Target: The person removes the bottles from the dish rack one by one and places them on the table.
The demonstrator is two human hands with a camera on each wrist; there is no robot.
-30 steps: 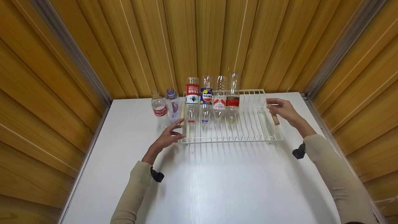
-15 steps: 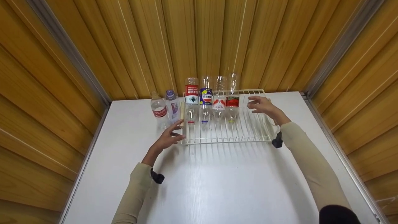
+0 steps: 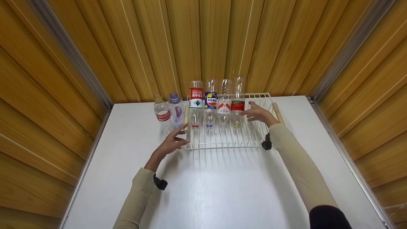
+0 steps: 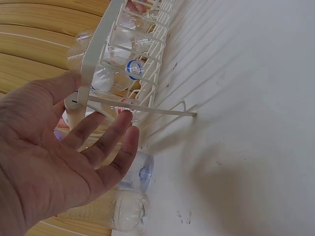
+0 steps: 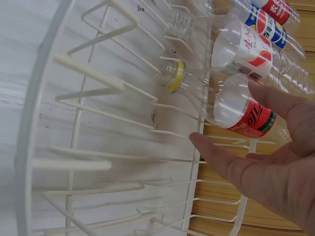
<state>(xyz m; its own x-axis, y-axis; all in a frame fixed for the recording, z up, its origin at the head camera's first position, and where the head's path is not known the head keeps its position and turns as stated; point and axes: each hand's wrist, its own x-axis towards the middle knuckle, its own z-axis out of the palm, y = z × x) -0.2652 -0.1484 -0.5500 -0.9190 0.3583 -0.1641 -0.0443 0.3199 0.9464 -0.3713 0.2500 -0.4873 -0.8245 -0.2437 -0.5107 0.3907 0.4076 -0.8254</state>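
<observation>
A white wire rack [image 3: 229,147] with wooden side handles holds a row of upside-down empty plastic bottles. My left hand [image 3: 170,143] is at the rack's left end, fingers loosely spread near the wooden handle [image 3: 186,114]; the left wrist view shows a fingertip hidden behind the end frame. Over the rack, my right hand [image 3: 258,115] is beside the rightmost bottle [image 3: 237,105], which has a red label and a yellow neck ring. In the right wrist view, one digit reaches the label's edge [image 5: 253,118]; another extends below, not curled round the bottle.
Left of the rack, a red-labelled bottle [image 3: 163,115] and a purple-necked bottle [image 3: 176,109] stand upright on the white table [image 3: 203,190]. Corrugated wood-look panels [image 3: 210,38] close off the back and sides. The rack's right handle [image 3: 277,113] is behind my right wrist.
My right hand has left the rack's right handle and moved left across the rack to the rightmost bottle. My left hand and the bottles have stayed in place.
</observation>
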